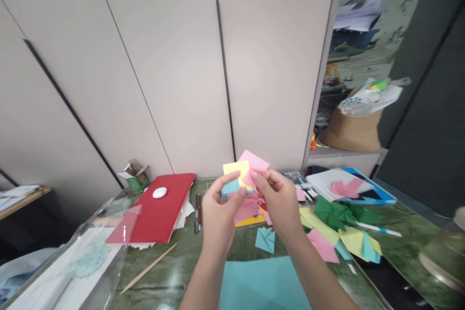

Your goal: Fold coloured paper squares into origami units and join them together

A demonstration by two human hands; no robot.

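In the middle of the head view both hands hold a folded paper piece (236, 169) with yellow, blue and pink faces. My left hand (221, 203) grips its blue and yellow side between thumb and fingers. My right hand (278, 193) pinches the pink paper flap (254, 161) at the right, with its fingers closed. How the faces join is partly hidden by the fingers. Below the hands a small folded blue paper (265, 240) lies on the table, above a large light-blue sheet (263, 283). More pink paper (245, 208) lies behind the hands.
A red folder (156, 208) with a white round object (160, 193) lies left, near a pointed wooden stick (148, 268) and pens (198, 213). Right are green folded papers (332, 212), a white marker (379, 229), a dark phone-like slab (392, 283) and a glass vessel (445, 252). Cabinet doors (174, 58) stand behind.
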